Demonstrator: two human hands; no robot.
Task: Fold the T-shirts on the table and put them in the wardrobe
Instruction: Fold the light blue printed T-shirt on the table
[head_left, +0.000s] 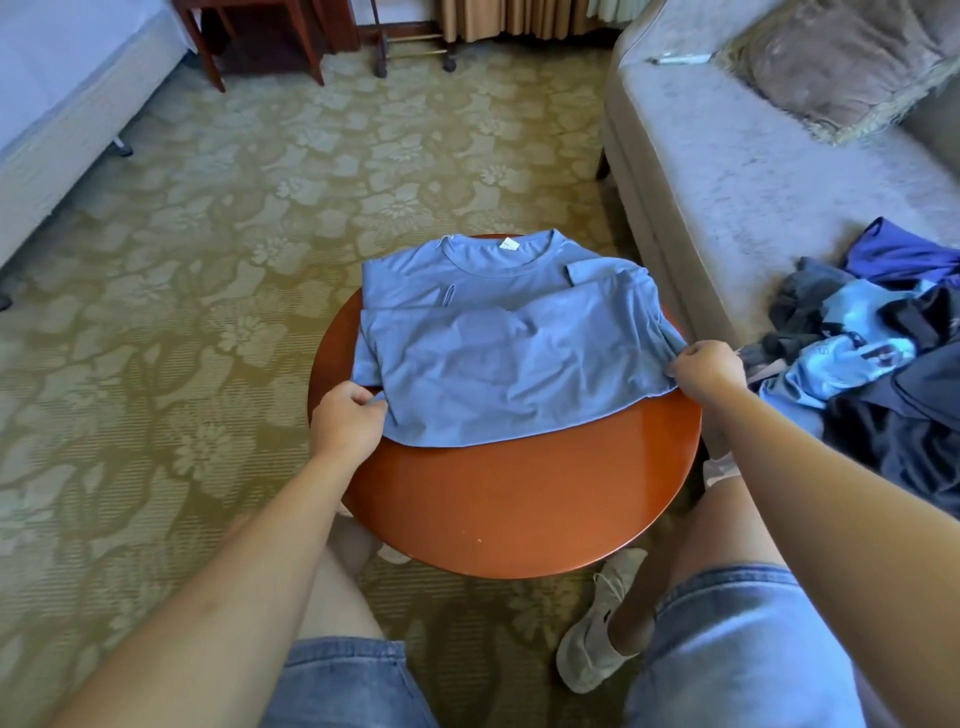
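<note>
Round wooden surface (519, 499) on a patterned carpet (208, 234), with a blue T-shirt (509, 364) half folded on it.
At the far left stands a bed (62, 104) with white covers; the left hand (348, 421) grips the shirt's near left corner, fingers curled round the cloth. The T-shirt lies flat on the far half of the surface, its lower part doubled up over the chest and its collar away from the person. The right hand (709, 371) pinches the near right corner. Further right, a grey sofa (727, 156) carries a cushion (852, 67) and a loose pile of clothes (872, 332).
</note>
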